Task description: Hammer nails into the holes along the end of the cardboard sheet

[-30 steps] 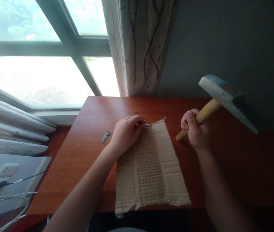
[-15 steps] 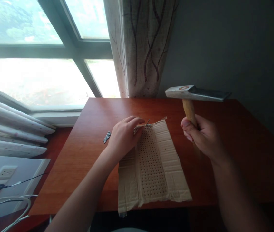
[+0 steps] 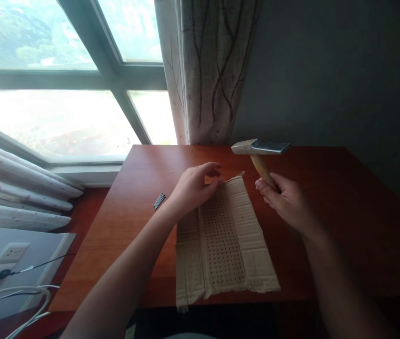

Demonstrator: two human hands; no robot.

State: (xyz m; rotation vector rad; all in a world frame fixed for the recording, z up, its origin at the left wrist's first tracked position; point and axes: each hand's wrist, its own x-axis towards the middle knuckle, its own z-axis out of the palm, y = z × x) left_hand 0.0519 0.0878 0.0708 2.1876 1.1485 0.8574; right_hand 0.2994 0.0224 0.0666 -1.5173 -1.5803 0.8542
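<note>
Hammer (image 3: 259, 165) in my right hand (image 3: 286, 197), fingers wrapped round the wooden handle, its steel head up and away from me, crosswise, to the right of my left hand (image 3: 196, 188) and apart from it. The perforated cardboard (image 3: 251, 235) lies on the wooden table (image 3: 108, 230) between my arms, long axis running away from me; my left hand is the nearer one, resting at its far end. Its thumb and forefinger are bent toward each other there, but I can't tell whether they pinch anything. Loose nails (image 3: 159, 201) lie left of that wrist. Compared with half a second ago, the hammer head is further left, nearer my left fingers, and the nail that showed beside them at the far edge can't be made out now.
</note>
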